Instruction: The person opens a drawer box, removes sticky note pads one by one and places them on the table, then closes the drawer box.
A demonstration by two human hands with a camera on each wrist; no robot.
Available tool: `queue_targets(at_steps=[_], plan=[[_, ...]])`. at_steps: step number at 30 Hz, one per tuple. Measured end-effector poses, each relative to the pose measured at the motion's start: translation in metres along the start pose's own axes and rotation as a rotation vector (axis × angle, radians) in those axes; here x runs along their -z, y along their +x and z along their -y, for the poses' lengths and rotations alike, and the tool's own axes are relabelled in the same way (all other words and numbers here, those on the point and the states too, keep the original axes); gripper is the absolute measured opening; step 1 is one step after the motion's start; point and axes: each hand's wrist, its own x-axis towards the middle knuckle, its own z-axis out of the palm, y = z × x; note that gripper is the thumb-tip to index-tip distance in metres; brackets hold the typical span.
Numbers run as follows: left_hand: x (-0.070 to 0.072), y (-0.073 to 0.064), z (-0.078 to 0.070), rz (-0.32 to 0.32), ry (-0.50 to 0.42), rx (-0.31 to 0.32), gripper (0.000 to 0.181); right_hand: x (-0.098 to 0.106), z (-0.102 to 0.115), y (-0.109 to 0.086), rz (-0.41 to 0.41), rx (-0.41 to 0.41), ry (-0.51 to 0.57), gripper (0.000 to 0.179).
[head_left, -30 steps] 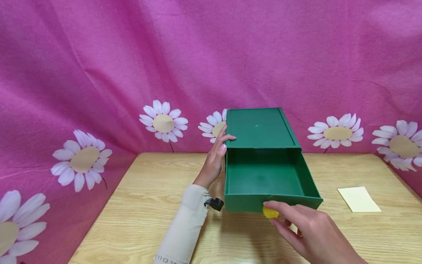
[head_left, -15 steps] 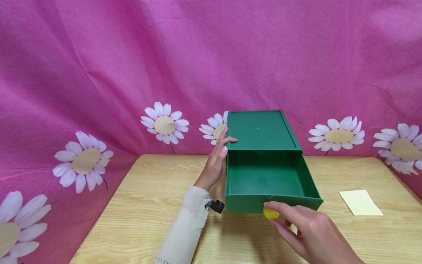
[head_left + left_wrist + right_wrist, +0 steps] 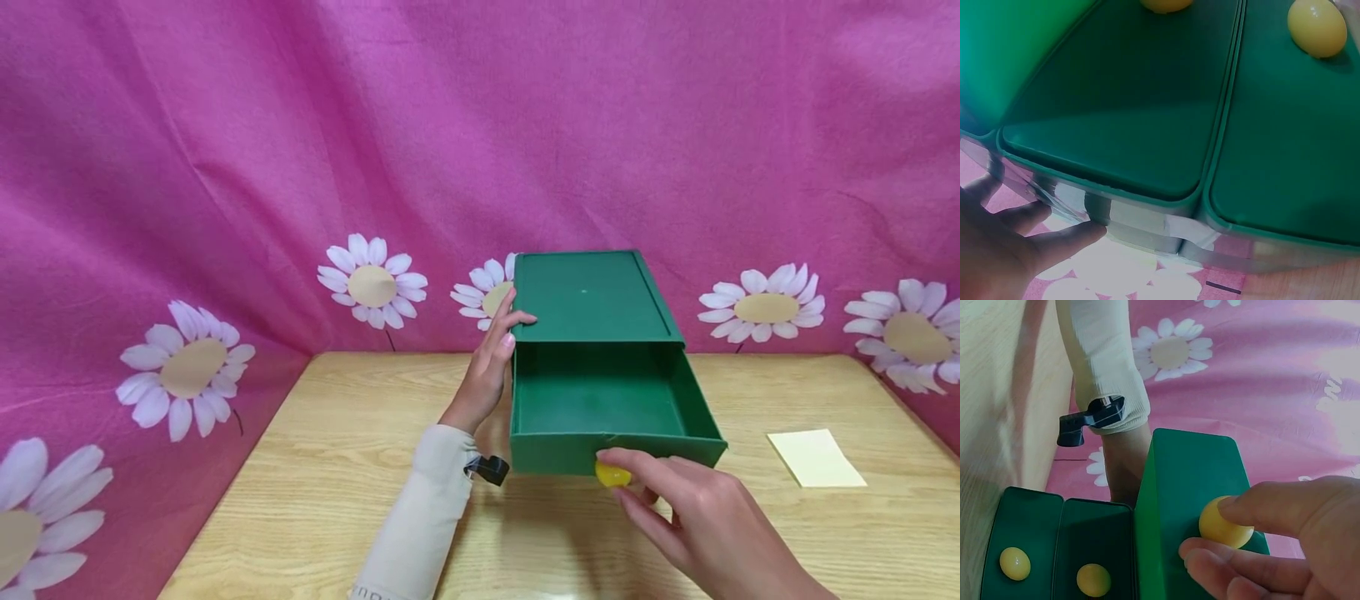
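A green drawer cabinet (image 3: 588, 296) stands on the wooden table, its top drawer (image 3: 555, 455) pulled well out with a bare inside. My right hand (image 3: 697, 508) pinches the round yellow knob (image 3: 1225, 524) on that drawer's front between thumb and fingers. Against the cabinet's left side lies my left hand (image 3: 480, 379), fingers spread, one fingertip over the top edge. The left wrist view shows those fingers (image 3: 1066, 247) along the side wall. Two lower drawers are closed, with yellow knobs (image 3: 1015, 564) of their own.
A pale yellow pad of sticky notes (image 3: 817, 458) lies on the table (image 3: 360, 433) to the right of the cabinet. A pink flowered cloth (image 3: 480, 125) hangs behind and at the sides. A black clip (image 3: 491, 470) sits at the left sleeve's cuff.
The top drawer has slid slightly inward, with my right hand still pinching its knob. My left hand stays in place on the cabinet's side.
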Motion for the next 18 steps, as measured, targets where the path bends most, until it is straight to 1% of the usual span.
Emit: queue_targets(at_steps=[2,4,5,6,9,10,12,14,17,18], plan=[[0.0000,0.0003,-0.0005,0.001,-0.002,0.003,0.043,-0.0001,-0.0010,0.0009,0.007,-0.007,-0.001,0.045],[-0.0002,0.0002,-0.0005,0.003,-0.007,0.003,0.043,0.0002,-0.0016,0.0014,0.035,-0.036,0.001,0.030],[-0.0003,0.0001,-0.0005,0.003,-0.009,0.001,0.043,0.0004,-0.0016,0.0017,0.048,-0.051,-0.002,0.027],[-0.0005,0.0002,-0.0005,0.003,-0.011,-0.001,0.043,0.0003,-0.0017,0.0020,0.060,-0.065,-0.002,0.030],[-0.0008,-0.0002,-0.0007,0.002,-0.013,-0.001,0.043,0.0004,-0.0019,0.0033,0.086,-0.101,-0.011,0.053],[-0.0009,-0.0002,-0.0007,0.002,-0.014,-0.002,0.043,0.0000,-0.0024,0.0035,0.082,-0.100,-0.012,0.054],[-0.0008,-0.0005,-0.0009,0.002,-0.013,-0.001,0.043,-0.0006,-0.0034,0.0043,0.076,-0.098,-0.014,0.044],[-0.0006,-0.0006,-0.0010,0.003,-0.012,-0.002,0.043,-0.0013,-0.0046,0.0055,0.062,-0.092,-0.013,0.042],[-0.0005,-0.0006,-0.0012,0.003,-0.010,0.000,0.043,-0.0025,-0.0055,0.0072,0.050,-0.098,-0.008,0.042],[-0.0005,-0.0006,-0.0016,0.002,-0.008,0.001,0.043,-0.0030,-0.0057,0.0080,0.043,-0.098,-0.005,0.047]])
